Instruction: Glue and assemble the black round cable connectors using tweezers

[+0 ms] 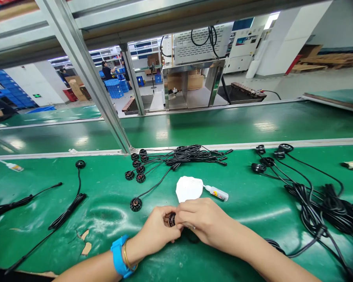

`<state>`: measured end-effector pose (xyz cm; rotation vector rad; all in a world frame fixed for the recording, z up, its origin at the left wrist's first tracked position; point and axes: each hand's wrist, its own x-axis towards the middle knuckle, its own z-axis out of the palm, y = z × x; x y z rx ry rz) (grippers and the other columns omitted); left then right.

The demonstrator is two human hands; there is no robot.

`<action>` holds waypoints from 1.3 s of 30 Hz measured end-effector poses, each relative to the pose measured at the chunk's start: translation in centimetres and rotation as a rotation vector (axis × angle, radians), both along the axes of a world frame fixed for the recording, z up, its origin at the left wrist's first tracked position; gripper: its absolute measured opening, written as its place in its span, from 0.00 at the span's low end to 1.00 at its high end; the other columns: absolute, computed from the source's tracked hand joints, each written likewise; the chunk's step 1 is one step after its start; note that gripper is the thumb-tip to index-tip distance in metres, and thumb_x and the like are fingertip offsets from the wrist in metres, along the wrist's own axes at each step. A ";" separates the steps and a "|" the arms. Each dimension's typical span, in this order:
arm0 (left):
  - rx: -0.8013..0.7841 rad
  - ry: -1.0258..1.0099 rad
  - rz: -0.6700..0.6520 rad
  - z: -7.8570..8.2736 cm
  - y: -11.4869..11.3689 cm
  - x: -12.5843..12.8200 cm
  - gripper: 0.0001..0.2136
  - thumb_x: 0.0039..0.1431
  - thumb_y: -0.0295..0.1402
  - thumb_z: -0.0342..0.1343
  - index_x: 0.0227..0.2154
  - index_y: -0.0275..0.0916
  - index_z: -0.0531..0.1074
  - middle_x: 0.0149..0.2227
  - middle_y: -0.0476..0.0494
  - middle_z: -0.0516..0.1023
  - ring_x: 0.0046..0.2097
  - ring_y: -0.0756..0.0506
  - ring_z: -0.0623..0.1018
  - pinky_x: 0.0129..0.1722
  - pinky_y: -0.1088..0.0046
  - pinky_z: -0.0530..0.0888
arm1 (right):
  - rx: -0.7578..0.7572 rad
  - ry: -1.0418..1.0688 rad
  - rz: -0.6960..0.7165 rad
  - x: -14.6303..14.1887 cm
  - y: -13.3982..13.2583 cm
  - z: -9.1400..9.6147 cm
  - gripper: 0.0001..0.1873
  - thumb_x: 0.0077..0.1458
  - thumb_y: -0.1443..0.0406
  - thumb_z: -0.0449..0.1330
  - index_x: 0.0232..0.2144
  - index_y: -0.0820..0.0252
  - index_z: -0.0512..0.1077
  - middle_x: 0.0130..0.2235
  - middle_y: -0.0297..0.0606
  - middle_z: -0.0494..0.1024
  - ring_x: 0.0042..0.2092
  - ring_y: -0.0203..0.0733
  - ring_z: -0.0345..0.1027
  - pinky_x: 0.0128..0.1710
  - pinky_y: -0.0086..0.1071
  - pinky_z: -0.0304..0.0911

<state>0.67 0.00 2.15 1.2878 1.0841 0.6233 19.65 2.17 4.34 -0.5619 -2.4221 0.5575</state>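
My left hand (pixel 158 231), with a blue watch (pixel 119 256) and a gold bangle at the wrist, grips a small round black cable head (pixel 172 219) between thumb and fingers. Closed over its right side is my right hand (pixel 200 220). A thin pale item (pixel 189 225) shows under the right fingers, too covered to name. Black cable peeks out below the hands. Just beyond them lie a white pad (pixel 189 188) and a small glue bottle (pixel 217 193), its nozzle at the pad's edge. One round cable head (pixel 135 204) rests face up left of the pad.
Bundled black cables (pixel 191 154) with round heads lie at the mat's back edge. More coiled cables (pixel 308 207) fill the right side; others (pixel 67 211) lie left. A second glue bottle (pixel 14 167) is far left. A metal post (pixel 88 78) rises behind, before a green conveyor belt (pixel 208 123).
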 end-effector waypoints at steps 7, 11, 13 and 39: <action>-0.022 0.047 0.020 0.0 0.0 0.0 0.12 0.49 0.26 0.56 0.39 0.32 0.75 0.24 0.52 0.71 0.22 0.53 0.68 0.22 0.77 0.68 | -0.198 0.262 -0.125 0.7 -0.4 -0.1 0.10 0.68 0.68 0.52 0.37 0.59 0.73 0.35 0.38 0.77 0.37 0.38 0.71 0.38 0.30 0.65; 0.013 0.078 0.013 0.2 -0.2 0.0 0.12 0.50 0.26 0.57 0.40 0.33 0.75 0.25 0.53 0.69 0.23 0.54 0.64 0.23 0.78 0.62 | -0.267 0.398 -0.133 1.4 -0.8 0.1 0.08 0.67 0.69 0.54 0.38 0.58 0.73 0.35 0.38 0.77 0.38 0.38 0.71 0.40 0.31 0.66; 0.055 0.089 -0.002 0.3 -0.4 0.1 0.11 0.50 0.24 0.57 0.38 0.33 0.76 0.25 0.53 0.67 0.26 0.53 0.62 0.24 0.78 0.60 | -0.278 0.348 -0.113 1.3 -0.9 -0.2 0.08 0.67 0.68 0.54 0.38 0.58 0.74 0.36 0.38 0.77 0.38 0.38 0.72 0.39 0.30 0.67; -0.085 -0.033 -0.082 1.2 0.3 -0.1 0.11 0.46 0.24 0.59 0.35 0.32 0.77 0.24 0.54 0.66 0.23 0.55 0.62 0.23 0.78 0.61 | -0.297 0.162 -0.048 0.8 -1.5 0.6 0.10 0.66 0.72 0.52 0.42 0.59 0.73 0.42 0.40 0.77 0.46 0.42 0.68 0.47 0.35 0.66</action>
